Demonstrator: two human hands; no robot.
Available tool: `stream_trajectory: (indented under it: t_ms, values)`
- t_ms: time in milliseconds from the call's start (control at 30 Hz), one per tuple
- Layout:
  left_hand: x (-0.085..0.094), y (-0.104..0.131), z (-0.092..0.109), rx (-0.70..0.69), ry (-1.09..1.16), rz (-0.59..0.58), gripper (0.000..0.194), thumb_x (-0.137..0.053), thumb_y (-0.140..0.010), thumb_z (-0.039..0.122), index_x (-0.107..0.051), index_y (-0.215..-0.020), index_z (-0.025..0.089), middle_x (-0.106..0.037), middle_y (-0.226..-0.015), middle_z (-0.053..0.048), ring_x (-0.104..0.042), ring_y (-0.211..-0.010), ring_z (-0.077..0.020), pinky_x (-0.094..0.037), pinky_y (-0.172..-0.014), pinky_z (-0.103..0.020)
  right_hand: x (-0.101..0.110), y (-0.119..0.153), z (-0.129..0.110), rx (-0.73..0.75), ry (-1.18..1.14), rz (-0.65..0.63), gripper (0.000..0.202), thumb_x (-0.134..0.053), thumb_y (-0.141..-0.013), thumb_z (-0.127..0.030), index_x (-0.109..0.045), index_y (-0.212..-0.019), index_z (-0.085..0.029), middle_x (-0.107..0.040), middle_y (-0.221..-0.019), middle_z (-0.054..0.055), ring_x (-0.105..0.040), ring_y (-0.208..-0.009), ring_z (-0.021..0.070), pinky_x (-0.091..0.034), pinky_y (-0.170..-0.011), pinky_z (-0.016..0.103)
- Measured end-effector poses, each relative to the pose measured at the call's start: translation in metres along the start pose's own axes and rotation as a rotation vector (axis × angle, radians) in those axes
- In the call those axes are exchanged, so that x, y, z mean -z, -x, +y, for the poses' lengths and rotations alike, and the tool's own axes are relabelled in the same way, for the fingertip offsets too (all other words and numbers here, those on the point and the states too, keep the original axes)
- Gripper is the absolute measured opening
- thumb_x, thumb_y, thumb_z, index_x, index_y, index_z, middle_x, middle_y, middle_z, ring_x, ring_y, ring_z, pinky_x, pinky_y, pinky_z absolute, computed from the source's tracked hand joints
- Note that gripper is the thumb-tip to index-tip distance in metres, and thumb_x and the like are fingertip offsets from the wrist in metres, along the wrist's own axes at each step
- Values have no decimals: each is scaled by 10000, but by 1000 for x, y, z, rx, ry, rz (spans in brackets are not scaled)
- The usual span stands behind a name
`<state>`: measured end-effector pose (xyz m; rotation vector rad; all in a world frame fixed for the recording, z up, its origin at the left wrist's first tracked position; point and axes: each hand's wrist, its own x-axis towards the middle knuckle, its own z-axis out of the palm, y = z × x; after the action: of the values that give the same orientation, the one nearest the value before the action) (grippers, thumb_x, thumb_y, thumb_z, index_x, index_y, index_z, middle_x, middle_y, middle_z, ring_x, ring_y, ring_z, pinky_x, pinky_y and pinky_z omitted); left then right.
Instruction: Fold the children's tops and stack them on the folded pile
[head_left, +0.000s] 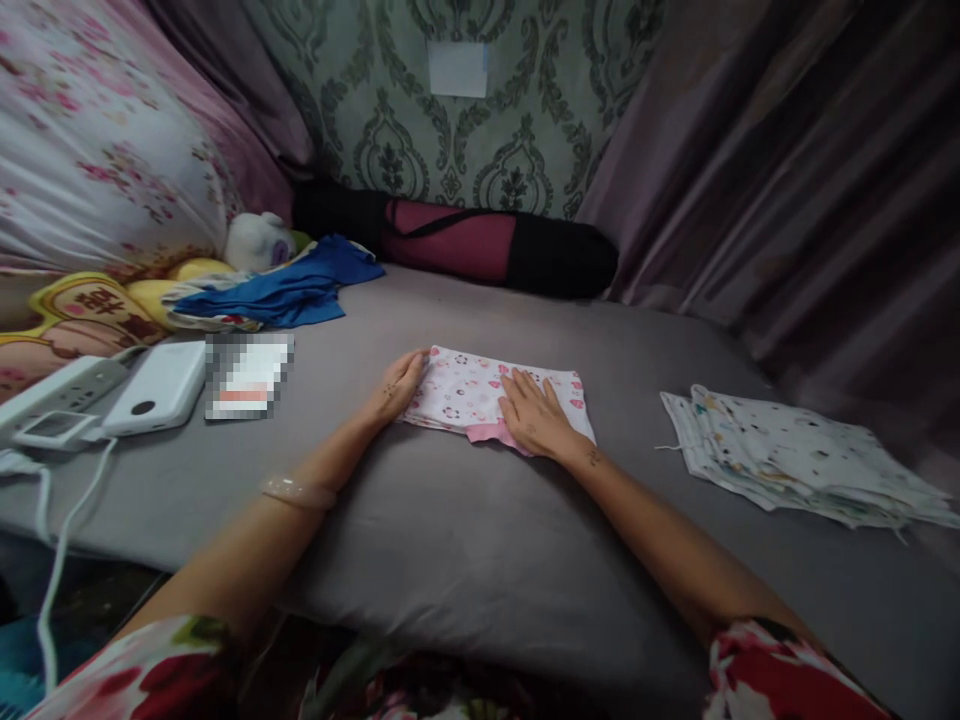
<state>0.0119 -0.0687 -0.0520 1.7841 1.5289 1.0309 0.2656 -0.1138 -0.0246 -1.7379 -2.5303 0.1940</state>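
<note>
A folded white cloth with pink and dark prints lies flat on the grey sheet, its pink trim showing at the near edge. My right hand rests palm down on the right half of the cloth, fingers spread. At the cloth's left edge is my left hand, its fingers close together along the side; whether they pinch the fabric cannot be made out. A bracelet circles my left forearm.
A stack of folded patterned cloths lies at the right. Blue clothing, a plush toy, a white power bank and a power strip with cables are at the left. A black and maroon long bag lies along the wall.
</note>
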Motion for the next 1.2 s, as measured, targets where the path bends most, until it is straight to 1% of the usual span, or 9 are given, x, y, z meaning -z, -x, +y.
stream_trajectory:
  t_ms: [133,267,400,567,767,933,1033,1133,1200]
  values:
    - [1,1,2,21,44,29,564,-286,-918,486,-610,-1224,140,-617,-1294,-102,-535,-1219,-240,-364,-1083,-363,-8,-12,-22,83,-48,42,592,-214,-1001,-428,-270,-1518,-143,-152,-1599,100,-109,-1470,240,-78,-1180,463]
    - [1,3,5,30,64,21,559,-290,-923,485,-607,-1221,134,-618,-1286,-111,-544,-1203,-244,-374,-1071,-372,-15,-17,-29,88,-41,5,595,-250,-995,-442,-289,-1512,-153,-196,-1590,101,-149,-1462,249,-84,-1176,464]
    - [0,1,3,27,75,31,558,-284,-921,485,-617,-1198,132,-624,-1269,-119,-543,-1198,-253,-374,-1071,-390,-11,-22,-32,68,-65,-26,590,-250,-995,-425,-310,-1501,-127,-219,-1580,130,-164,-1457,270,-91,-1169,486]
    - [-1,0,0,22,83,47,572,-265,-925,490,-605,-1201,122,-617,-1270,-130,-545,-1194,-249,-373,-1074,-391,-11,-50,-65,101,-113,57,590,-245,-1000,-412,-299,-1498,-101,-185,-1587,142,-117,-1467,259,-44,-1173,482]
    - [0,0,-1,6,64,46,554,-251,-937,479,-586,-1227,146,-600,-1303,-113,-524,-1232,-230,-354,-1094,-382,-23,-72,-92,145,-129,43,576,-289,-985,-400,-326,-1484,-116,-157,-1596,117,-171,-1453,263,-100,-1164,478]
    - [-1,0,-2,-17,63,17,562,-257,-927,477,-584,-1232,137,-600,-1305,-115,-524,-1232,-232,-349,-1101,-387,-27,-73,-91,145,-146,77,581,-334,-969,-389,-334,-1479,-112,-180,-1590,129,-193,-1444,285,-100,-1163,483]
    - [0,1,-2,-29,64,-4,587,-267,-917,496,-570,-1260,128,-576,-1344,-121,-503,-1264,-234,-326,-1117,-388,-23,-76,-86,179,-247,33,570,-300,-976,-363,-322,-1483,-102,-228,-1578,124,-201,-1446,257,-107,-1174,467]
    - [0,2,0,-59,41,-39,598,-273,-913,514,-563,-1275,137,-557,-1371,-116,-478,-1294,-232,-300,-1133,-391,-12,-73,-66,175,-390,17,544,-234,-994,-331,-311,-1489,-121,-282,-1563,101,-231,-1440,191,-182,-1173,395]
    - [0,2,0,-108,4,-70,584,-320,-893,516,-559,-1274,143,-551,-1374,-118,-481,-1287,-232,-311,-1125,-386,-4,-62,-41,114,-408,83,524,-272,-989,-314,-340,-1479,-141,-320,-1548,94,-253,-1432,178,-218,-1163,375]
